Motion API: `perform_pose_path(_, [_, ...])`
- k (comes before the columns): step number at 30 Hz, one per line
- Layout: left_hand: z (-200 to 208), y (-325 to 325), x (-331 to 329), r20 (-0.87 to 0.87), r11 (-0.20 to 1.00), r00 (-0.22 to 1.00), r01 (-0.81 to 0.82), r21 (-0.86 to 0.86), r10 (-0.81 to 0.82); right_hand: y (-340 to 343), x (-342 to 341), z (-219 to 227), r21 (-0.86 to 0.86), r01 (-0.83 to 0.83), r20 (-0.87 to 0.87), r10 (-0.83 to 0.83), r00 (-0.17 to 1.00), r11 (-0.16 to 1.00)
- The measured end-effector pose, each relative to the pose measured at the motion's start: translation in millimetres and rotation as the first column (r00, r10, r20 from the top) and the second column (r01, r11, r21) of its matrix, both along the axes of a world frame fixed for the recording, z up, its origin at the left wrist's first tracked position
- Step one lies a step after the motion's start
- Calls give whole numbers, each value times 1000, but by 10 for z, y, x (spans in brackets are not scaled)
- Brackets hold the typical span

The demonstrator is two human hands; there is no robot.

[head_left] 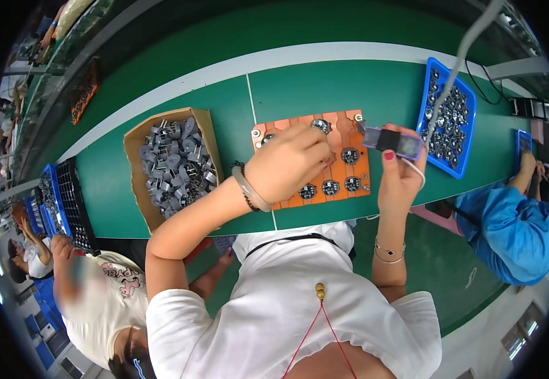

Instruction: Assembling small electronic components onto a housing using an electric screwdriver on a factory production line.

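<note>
One purple tool [390, 143] is held in the right hand [400, 180] beside the orange tray [362, 168]; the left hand [287, 163] bends over the tray, its grip hidden; best keep the tool steady.

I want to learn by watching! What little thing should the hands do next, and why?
Maybe the left hand should lift off the orange plate. It covers part of the plate, while the right hand holds a purple-and-black tool by the plate's right edge, so moving away might give the tool room.
</note>
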State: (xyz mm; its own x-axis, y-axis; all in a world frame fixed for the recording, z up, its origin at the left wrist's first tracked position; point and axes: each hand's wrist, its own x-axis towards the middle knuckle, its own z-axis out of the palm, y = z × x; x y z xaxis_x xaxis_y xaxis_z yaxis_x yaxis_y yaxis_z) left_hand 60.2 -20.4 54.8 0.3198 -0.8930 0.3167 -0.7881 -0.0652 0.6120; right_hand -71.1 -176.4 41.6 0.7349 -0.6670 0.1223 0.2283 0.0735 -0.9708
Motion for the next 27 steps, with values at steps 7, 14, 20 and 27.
perform_pose_path(7, [-285,-105,-148,331,994,942,-78,81,47,-6,-96,-22,-26,-28,16,28,999,999])
perform_pose_path(14, [23,211,-69,210,977,974,-117,177,79,20,-159,-37,-15,-132,-27,132,991,991])
perform_pose_path(20, [-220,303,-61,341,986,940,-64,154,8,87,-139,-32,-184,-324,-126,304,944,928])
perform_pose_path(27, [-62,279,-63,68,988,994,-89,123,81,114,-101,-15,-338,-387,-212,332,919,858])
